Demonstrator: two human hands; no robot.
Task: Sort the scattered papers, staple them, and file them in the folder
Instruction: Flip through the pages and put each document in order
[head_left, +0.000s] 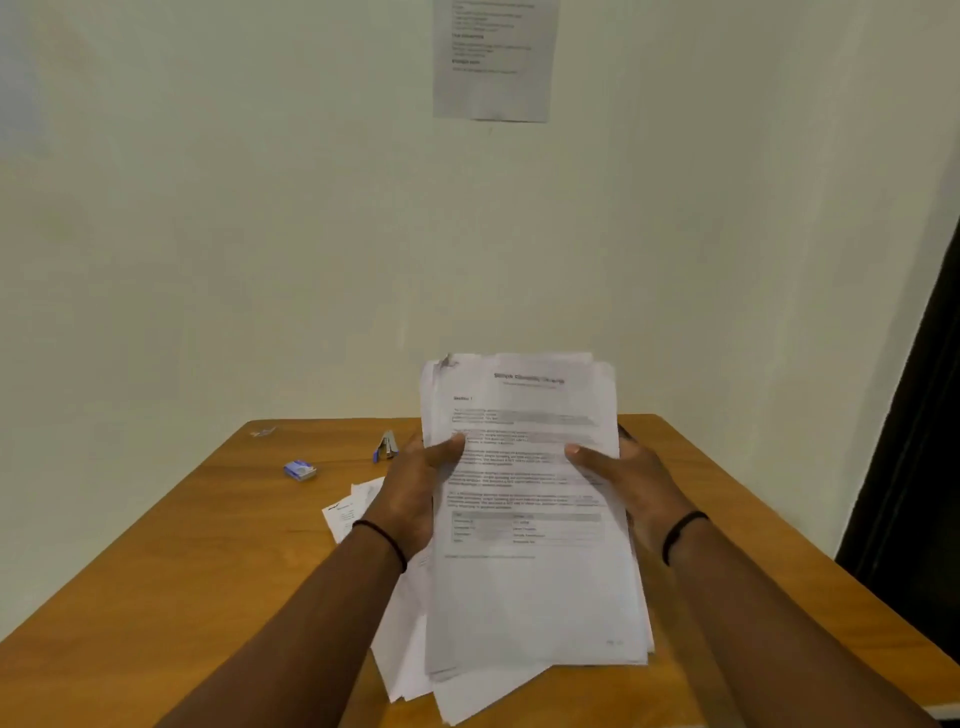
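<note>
Far left of the left hand, we see loose staples (263, 431) and a blue staple box (300, 470) on the wooden tabletop (171, 545). Just beyond that hand lies the stapler (386, 446); beside its wrist, a few loose sheets (353, 506) lie flat. The left hand (415, 491) grips the left edge of the paper stack (530, 519), thumb across the printed top page. The stack is tilted up, its lower edge near the tabletop, over further sheets. The right hand (631, 486) grips the stack's right edge, thumb on the page. Above the hands, a printed notice (496, 60) hangs on the wall.
</note>
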